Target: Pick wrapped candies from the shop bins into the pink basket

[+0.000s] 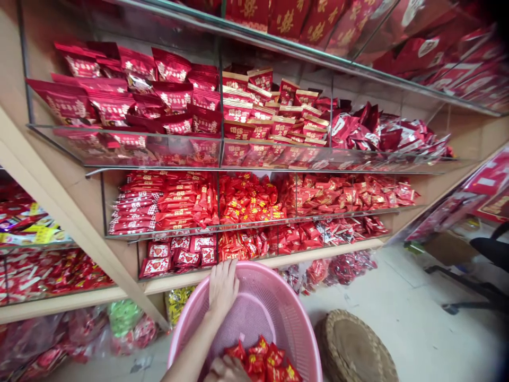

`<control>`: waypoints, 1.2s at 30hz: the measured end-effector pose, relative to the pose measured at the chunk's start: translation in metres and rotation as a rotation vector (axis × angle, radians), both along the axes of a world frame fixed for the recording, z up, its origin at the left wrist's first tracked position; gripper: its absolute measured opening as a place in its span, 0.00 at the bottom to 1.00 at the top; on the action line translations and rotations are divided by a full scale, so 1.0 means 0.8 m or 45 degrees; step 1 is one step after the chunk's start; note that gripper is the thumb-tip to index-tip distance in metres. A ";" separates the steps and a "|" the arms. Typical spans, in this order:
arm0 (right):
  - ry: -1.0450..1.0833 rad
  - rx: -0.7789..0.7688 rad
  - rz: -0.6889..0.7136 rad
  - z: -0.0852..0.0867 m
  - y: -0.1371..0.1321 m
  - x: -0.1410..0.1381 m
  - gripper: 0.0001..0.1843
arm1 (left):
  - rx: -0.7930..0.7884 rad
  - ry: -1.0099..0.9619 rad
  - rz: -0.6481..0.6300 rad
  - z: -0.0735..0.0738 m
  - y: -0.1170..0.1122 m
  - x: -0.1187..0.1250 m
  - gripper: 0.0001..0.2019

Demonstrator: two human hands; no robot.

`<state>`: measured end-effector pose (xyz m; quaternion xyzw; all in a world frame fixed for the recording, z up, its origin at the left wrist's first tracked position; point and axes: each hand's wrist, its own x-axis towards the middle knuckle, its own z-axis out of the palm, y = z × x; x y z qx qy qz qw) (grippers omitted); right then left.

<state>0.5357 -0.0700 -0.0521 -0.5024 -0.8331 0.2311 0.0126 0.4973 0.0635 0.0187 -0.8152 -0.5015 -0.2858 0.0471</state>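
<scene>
My left hand (225, 286) is hooked over the far rim of a pink plastic basket (296, 313), its fingers bent onto the rim. Inside, on the near side of the basket, lies a pile of red wrapped candies (270, 361) with gold-yellow print. My right hand (226, 370) is low in the basket against the left side of this pile. The bottom edge of the picture cuts it off, and its fingers are blurred and partly hidden, so whether it holds a candy does not show.
Ahead stand glass-fronted shelves (274, 155) with red candy packets sorted in compartments. More candy bins (51, 273) are at the left. A round woven stool (356, 347) stands right of the basket. Plastic bags (125, 318) lie under the shelves, and a black chair base (469, 286) is far right.
</scene>
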 end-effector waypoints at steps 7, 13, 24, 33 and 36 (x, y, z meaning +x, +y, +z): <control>0.577 0.075 -0.015 0.246 0.055 0.113 0.14 | -0.034 -0.010 -0.016 -0.007 0.004 0.000 0.22; 0.451 0.646 -0.354 0.357 0.173 0.170 0.13 | -0.027 -0.042 -0.026 -0.004 0.004 -0.001 0.23; -0.285 0.203 -0.787 0.382 0.264 0.133 0.52 | 0.041 -0.057 -0.007 -0.011 0.007 -0.009 0.25; -0.101 0.114 -0.683 0.369 0.275 0.158 0.44 | 0.013 -0.056 -0.015 -0.008 0.006 -0.006 0.24; -0.092 0.124 -0.646 0.367 0.279 0.163 0.41 | 0.010 -0.057 -0.010 -0.007 0.006 -0.006 0.24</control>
